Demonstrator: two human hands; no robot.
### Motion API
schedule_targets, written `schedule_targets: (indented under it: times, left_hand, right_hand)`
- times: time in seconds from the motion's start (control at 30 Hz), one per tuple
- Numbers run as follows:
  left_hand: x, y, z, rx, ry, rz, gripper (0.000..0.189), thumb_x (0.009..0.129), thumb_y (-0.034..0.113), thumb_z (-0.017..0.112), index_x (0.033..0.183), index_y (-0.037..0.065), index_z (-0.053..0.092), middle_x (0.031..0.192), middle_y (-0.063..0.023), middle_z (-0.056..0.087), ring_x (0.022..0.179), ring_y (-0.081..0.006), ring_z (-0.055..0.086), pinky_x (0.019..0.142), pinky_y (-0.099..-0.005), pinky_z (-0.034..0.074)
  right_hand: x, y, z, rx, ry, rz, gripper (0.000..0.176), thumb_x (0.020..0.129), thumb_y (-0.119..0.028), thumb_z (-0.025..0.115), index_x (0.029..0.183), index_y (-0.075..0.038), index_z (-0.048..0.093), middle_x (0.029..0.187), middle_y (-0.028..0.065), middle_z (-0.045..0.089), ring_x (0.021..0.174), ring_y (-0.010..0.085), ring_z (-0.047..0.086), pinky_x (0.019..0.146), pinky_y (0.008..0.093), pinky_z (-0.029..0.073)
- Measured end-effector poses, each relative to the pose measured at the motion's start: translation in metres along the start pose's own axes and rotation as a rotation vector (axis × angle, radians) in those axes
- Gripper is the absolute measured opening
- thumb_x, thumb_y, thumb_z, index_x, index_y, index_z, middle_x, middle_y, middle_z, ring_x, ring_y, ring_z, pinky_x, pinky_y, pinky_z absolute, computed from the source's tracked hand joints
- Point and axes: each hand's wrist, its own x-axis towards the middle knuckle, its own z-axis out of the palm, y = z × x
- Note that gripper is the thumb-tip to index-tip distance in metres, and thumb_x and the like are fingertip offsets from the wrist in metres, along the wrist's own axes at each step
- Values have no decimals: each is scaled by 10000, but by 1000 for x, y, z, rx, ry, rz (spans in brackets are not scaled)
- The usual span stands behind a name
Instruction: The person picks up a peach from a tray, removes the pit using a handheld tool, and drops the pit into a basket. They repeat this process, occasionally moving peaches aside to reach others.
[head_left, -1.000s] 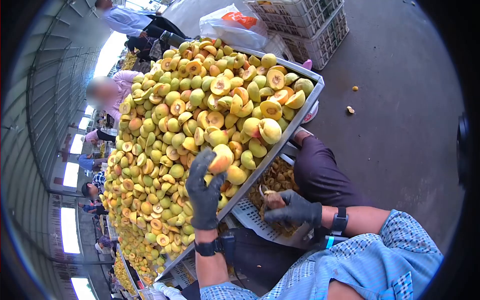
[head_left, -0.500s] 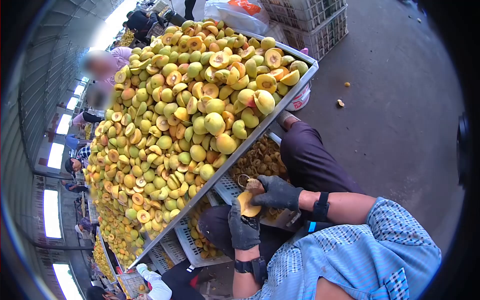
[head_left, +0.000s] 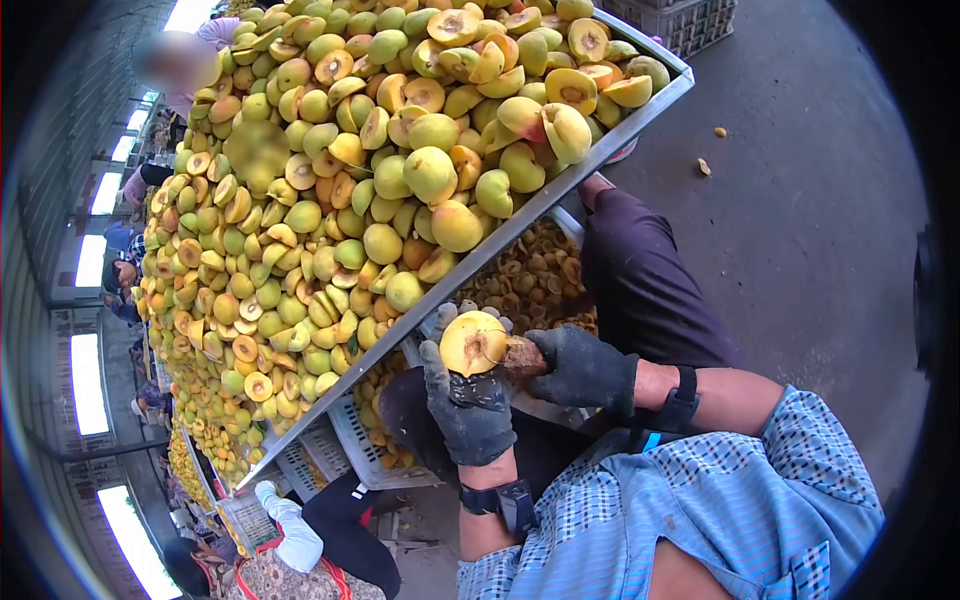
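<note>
My left hand (head_left: 468, 412), in a dark grey glove, holds a peach half (head_left: 462, 350) with its yellow cut face turned up and a brown hollow at the centre. My gloved right hand (head_left: 588, 374) is wrapped round the thick brown handle of a pitting tool (head_left: 523, 358). The tool's thin loop lies against the cut face, at the side of the hollow. Both hands are over my lap, just in front of the metal edge of a sloping table (head_left: 440, 292).
Halved peaches (head_left: 330, 200) are heaped across the table. Under its edge stand a bin of brown pits (head_left: 530, 270) and a white plastic crate (head_left: 365, 445) with fruit pieces. Another person (head_left: 300, 545) sits at lower left. Stacked crates (head_left: 690, 25) stand on the floor at the back.
The peach half has turned so its cut face shows upward, and the tool's loop has come down onto it. My view has tilted lower, bringing the hands and heap closer.
</note>
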Motion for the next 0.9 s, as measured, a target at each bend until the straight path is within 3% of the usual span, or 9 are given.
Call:
schedule_targets:
  times: [0.07,0.13,0.27,0.37,0.43,0.53,0.67,0.87,0.9]
  left_hand:
    - [-2,-1,4,265,-3,92,522,1128,348,346,1426,-60,479,1357,-242,586,1217,-354,602,1084,-475,474]
    - [-2,4,13,25,-22,33,400,1021,16,561,1409,-59,501,1374,-190,611,1231,-291,623,1059,-399,517]
    - [-4,5,19,-10,84,-3,372,990,-1,596,1354,-72,557,1307,-192,653,1189,-286,651,1044,-391,522]
    - [-1,5,12,610,8,389,323,981,-1,605,1296,-72,598,1268,-193,671,1153,-282,668,1029,-386,528]
    - [3,11,18,741,-26,446,297,977,-11,599,1271,-52,611,1245,-191,677,1124,-293,679,1023,-392,532]
    - [6,15,34,616,-32,586,302,990,138,643,1228,-47,635,1212,-156,640,1085,-249,645,963,-383,535]
    - [4,34,45,-53,-146,195,261,1053,169,563,1182,-38,658,1145,-137,699,1107,-236,654,1004,-387,527]
    - [1,48,68,391,-170,489,198,1023,115,584,1035,-40,707,1085,-97,700,1001,-196,651,958,-356,523]
    - [-1,52,72,425,-169,505,185,1018,103,590,1023,-40,708,1071,-99,704,996,-196,654,955,-358,526]
  right_hand:
    - [3,0,3,24,17,0,267,836,-155,677,1051,2,669,906,216,717,848,349,708,783,420,530]
    - [4,-1,5,168,42,-31,253,841,-153,677,1035,9,672,868,200,717,797,269,708,753,404,530]
    - [10,13,7,112,7,-32,281,846,-135,733,1082,4,671,863,108,727,783,121,643,758,353,539]
    - [13,21,7,147,-108,87,282,848,-128,736,1093,4,686,878,53,731,790,94,620,756,332,535]
    - [14,27,13,367,-62,-5,168,870,-156,678,968,-21,698,700,9,628,608,85,537,565,303,465]
    - [19,36,19,450,-70,-27,160,885,-168,695,999,-59,721,729,-34,631,596,62,529,537,274,441]
    - [2,-3,3,438,-124,156,152,888,-142,699,1004,-46,725,775,-46,651,671,49,560,588,267,470]
    - [15,44,24,532,-61,-225,239,883,-156,777,1094,-62,711,839,-32,693,678,39,599,580,225,501]
    - [-1,6,3,378,-146,12,250,859,-118,765,1097,-62,713,914,-28,708,814,54,617,695,248,519]
